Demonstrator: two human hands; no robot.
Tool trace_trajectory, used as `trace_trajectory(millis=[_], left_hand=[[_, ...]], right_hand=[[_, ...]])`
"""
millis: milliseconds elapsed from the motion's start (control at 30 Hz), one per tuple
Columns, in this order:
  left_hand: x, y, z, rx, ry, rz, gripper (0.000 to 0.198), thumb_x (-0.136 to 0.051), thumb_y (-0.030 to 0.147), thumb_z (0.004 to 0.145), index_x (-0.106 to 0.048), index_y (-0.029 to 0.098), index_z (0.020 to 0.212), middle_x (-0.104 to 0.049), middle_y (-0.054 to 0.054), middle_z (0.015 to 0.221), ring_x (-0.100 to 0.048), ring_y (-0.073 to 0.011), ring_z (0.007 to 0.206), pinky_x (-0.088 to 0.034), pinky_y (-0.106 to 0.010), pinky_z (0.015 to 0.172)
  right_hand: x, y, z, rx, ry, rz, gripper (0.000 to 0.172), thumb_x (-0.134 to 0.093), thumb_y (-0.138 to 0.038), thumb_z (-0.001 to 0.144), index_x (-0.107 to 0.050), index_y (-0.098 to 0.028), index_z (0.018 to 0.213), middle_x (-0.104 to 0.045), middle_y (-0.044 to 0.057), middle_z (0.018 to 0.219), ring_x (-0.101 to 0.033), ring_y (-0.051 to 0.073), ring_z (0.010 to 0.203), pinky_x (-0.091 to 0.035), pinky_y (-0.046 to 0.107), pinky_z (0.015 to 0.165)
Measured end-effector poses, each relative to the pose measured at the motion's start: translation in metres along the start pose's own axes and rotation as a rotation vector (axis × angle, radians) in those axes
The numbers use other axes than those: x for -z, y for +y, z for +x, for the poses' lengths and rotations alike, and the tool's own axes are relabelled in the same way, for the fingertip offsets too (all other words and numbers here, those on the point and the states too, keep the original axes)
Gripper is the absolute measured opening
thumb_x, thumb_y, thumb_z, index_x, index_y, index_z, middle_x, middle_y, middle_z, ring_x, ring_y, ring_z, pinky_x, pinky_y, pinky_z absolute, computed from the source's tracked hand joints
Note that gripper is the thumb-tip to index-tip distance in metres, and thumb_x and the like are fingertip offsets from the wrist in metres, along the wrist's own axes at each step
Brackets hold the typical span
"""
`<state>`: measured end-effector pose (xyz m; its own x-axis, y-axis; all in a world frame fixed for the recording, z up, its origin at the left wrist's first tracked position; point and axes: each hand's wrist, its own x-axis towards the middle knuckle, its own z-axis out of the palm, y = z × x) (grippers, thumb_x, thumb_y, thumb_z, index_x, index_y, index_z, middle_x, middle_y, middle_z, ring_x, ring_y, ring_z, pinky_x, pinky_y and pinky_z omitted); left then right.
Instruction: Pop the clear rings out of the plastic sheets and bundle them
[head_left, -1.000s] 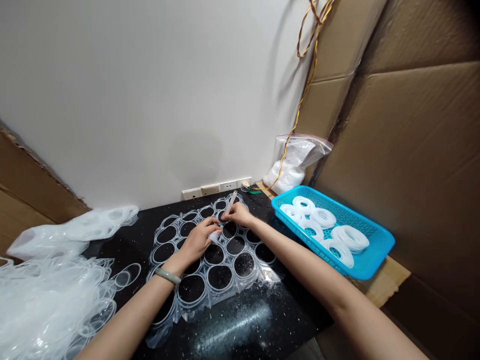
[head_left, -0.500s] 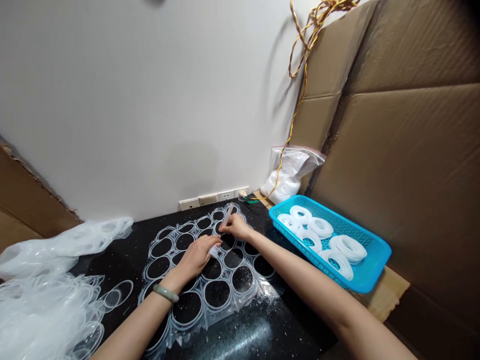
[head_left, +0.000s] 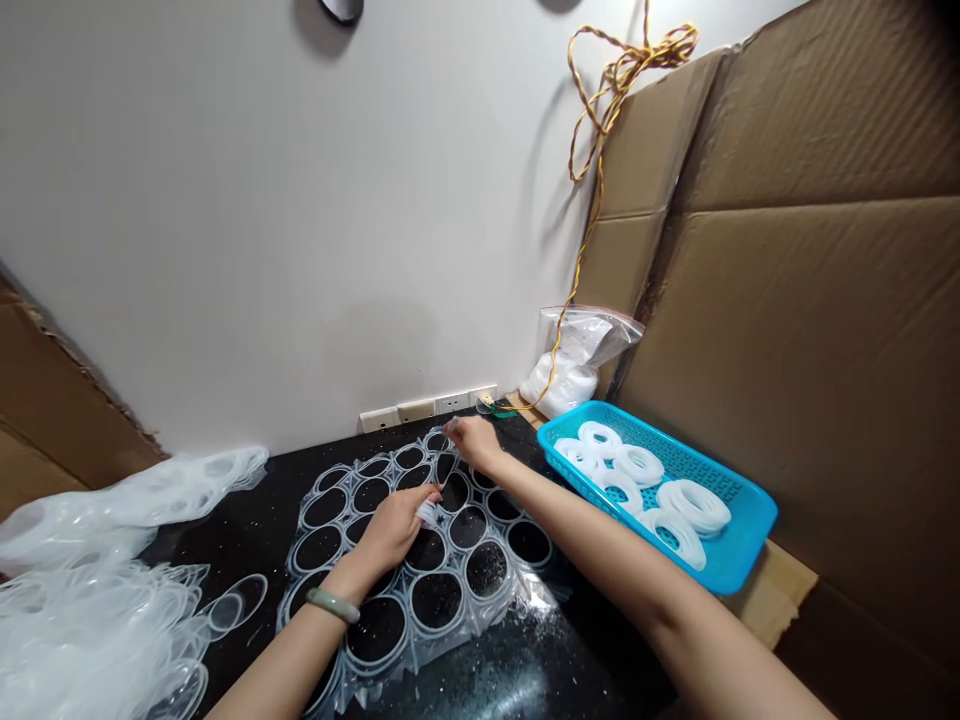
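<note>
Since the earlier frame, the right hand has moved toward the far edge of the clear plastic sheet of ring-shaped cutouts, which lies flat on the black speckled surface. The slender clear stick that stood up from that hand no longer stands out. The work at this moment sits at the sheet's far rings, where the right hand's fingers pinch narrowly, but whatever they hold is too thin to make out. The left hand, curled narrow, rests on the sheet nearer its middle, holding a small white piece whose shape is partly hidden. To the right, white coiled rings sit in a bright blue plastic basket. To the left, a heap of clear plastic film runs out of the frame.
</note>
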<state>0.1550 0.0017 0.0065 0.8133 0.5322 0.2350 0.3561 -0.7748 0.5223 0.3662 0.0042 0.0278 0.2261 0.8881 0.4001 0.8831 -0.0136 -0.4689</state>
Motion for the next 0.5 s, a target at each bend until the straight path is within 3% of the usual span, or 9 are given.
trace_trajectory(millis=[200,333,500], left_hand=[[0.005,0.004,-0.012,0.029,-0.006,-0.085,0.037,-0.037,0.033,0.097,-0.067,0.02,0.112,-0.071,-0.007,0.11,-0.066,-0.0223,0.099,-0.046,-0.028,0.085],[0.009,0.007,-0.016,0.021,-0.01,-0.119,0.039,-0.034,0.037,0.098,-0.069,0.021,0.107,-0.072,-0.006,0.107,-0.067,-0.022,0.095,-0.047,-0.028,0.082],[0.011,0.006,-0.016,0.028,-0.01,-0.093,0.037,-0.036,0.034,0.098,-0.067,0.022,0.114,-0.073,-0.005,0.102,-0.067,-0.0208,0.093,-0.047,-0.028,0.081]], right_hand=[[0.029,0.009,0.039,-0.188,0.249,0.23,0.017,-0.06,-0.025,0.086,-0.075,-0.019,0.088,-0.075,0.007,0.086,-0.068,0.018,0.082,-0.045,0.022,0.071],[0.03,0.017,0.044,-0.273,0.343,0.34,0.014,-0.063,-0.022,0.082,-0.075,-0.017,0.085,-0.075,0.008,0.086,-0.068,0.018,0.081,-0.046,0.023,0.072],[0.03,0.022,0.047,-0.328,0.441,0.355,0.023,-0.055,-0.025,0.086,-0.074,-0.014,0.091,-0.074,0.011,0.093,-0.067,0.02,0.087,-0.047,0.025,0.079]])
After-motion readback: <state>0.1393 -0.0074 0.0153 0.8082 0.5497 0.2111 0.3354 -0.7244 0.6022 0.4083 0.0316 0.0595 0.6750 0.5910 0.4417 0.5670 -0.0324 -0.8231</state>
